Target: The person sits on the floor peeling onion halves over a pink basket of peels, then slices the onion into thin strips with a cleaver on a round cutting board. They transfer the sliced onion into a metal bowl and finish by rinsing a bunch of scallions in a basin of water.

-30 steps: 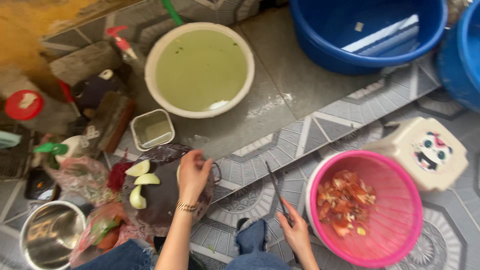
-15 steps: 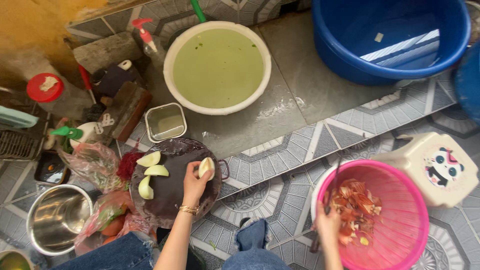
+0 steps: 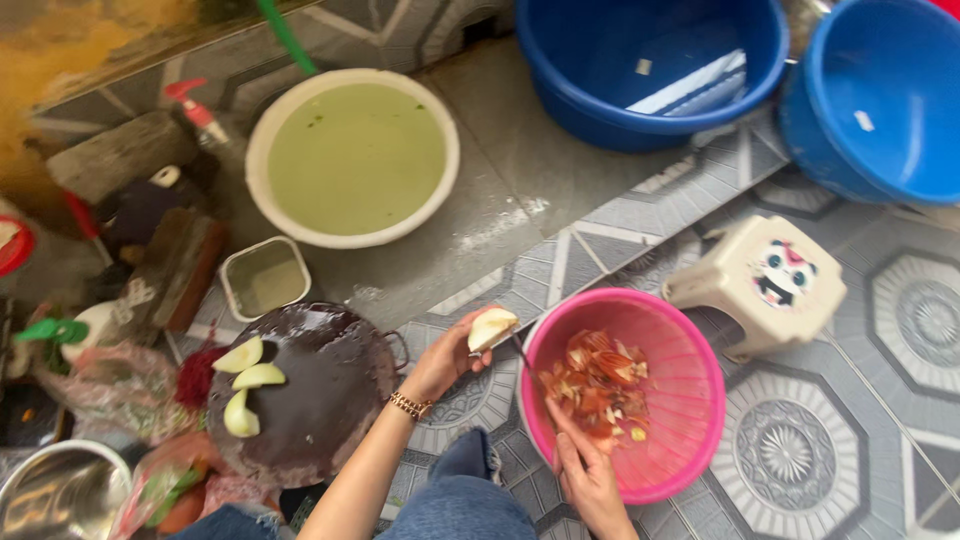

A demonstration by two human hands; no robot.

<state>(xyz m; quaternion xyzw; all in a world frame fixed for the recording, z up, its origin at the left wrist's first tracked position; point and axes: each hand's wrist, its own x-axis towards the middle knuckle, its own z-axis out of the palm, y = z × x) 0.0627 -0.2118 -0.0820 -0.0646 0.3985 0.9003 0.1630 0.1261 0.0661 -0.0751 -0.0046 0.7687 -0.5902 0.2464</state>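
My left hand [image 3: 447,357] holds a pale fruit wedge [image 3: 492,328] just left of the pink basin [image 3: 690,350], which contains red and pale peel scraps [image 3: 598,388]. My right hand [image 3: 582,472] grips a knife [image 3: 523,354] whose blade points up toward the wedge over the basin's near rim. Left of my hand sits a dark round pan [image 3: 320,390] carrying three more pale wedges [image 3: 245,382] along its left side.
A white basin of greenish water [image 3: 352,155] and a small square container [image 3: 262,277] lie beyond the pan. Two blue tubs [image 3: 650,60] stand at the back right, a small plastic stool [image 3: 765,280] beside the pink basin. Bags and a steel bowl [image 3: 55,495] crowd the left.
My left hand lifted a wedge off the dark pan and carried it right to the pink basin. My right hand with the knife moved to the basin's near rim.
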